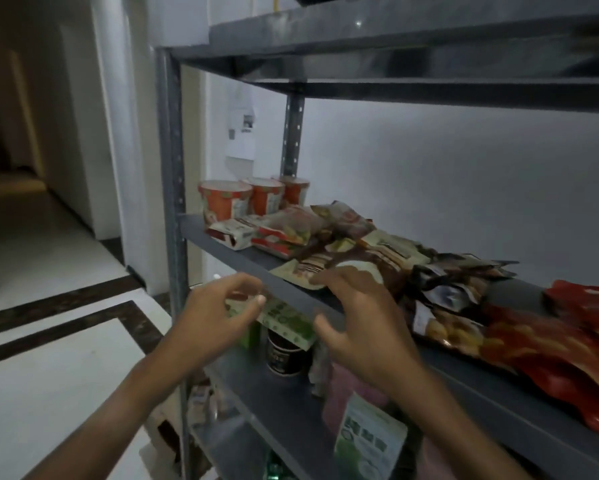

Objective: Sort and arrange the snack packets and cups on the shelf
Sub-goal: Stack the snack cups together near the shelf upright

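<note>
Three orange cups point(225, 202) stand in a row at the back left of the grey middle shelf point(222, 245). Snack packets lie along it: a red-and-white one point(280, 233), a brown one point(346, 263) at the front edge, dark ones point(461, 275) and red ones point(547, 344) to the right. In front of the shelf edge, my left hand point(215, 317) pinches the end of a green-and-white packet point(287, 322), which hangs tilted below the edge. My right hand point(364, 320) has its fingers spread, the fingertips on the brown packet and the thumb below the edge.
On the lower shelf point(274, 403) stand a dark cup point(284, 356), a pink bag point(346, 389) and a green-and-white pouch point(371, 441). A grey upright post point(171, 168) marks the rack's left front corner. White tiled floor with dark borders lies to the left.
</note>
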